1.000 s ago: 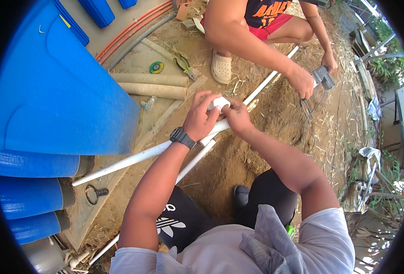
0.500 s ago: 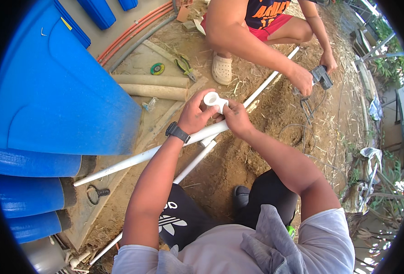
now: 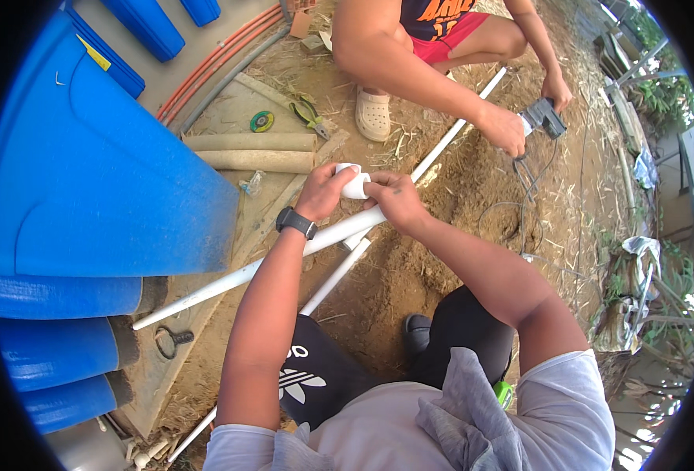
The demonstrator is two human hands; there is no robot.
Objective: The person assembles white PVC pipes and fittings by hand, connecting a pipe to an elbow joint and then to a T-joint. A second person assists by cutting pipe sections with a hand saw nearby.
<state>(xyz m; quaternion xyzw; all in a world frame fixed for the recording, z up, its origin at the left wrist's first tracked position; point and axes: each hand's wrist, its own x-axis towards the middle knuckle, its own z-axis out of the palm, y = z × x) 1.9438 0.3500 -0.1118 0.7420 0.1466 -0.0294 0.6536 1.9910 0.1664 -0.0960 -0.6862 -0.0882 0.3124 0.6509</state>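
Just above a long white plastic pipe point(image 3: 229, 284), my left hand point(image 3: 320, 193) grips a short white pipe fitting point(image 3: 355, 185), apparently a tee. My right hand point(image 3: 398, 201) pinches the fitting's right end, its fingertips at the opening. Beneath my hands the long pipe slants from lower left up to the centre. A shorter white pipe point(image 3: 336, 276) lies below it near my knee. Farther off, another white pipe point(image 3: 461, 122) runs along the dirt toward a crouching co-worker, whose two hands hold a corded grey power tool point(image 3: 547, 118).
Large blue plastic containers point(image 3: 119, 173) fill the left side. Green-handled pliers point(image 3: 309, 116), a green-rimmed disc point(image 3: 261, 122) and two tan tubes point(image 3: 253, 151) lie ahead. A black ring-shaped tool point(image 3: 171, 340) sits at lower left. A loose cord point(image 3: 529, 184) trails over dug soil on the right.
My hands have turned the fitting, so its round opening no longer faces up toward me. The co-worker's hands and power tool have shifted slightly. The whole view has moved a little.
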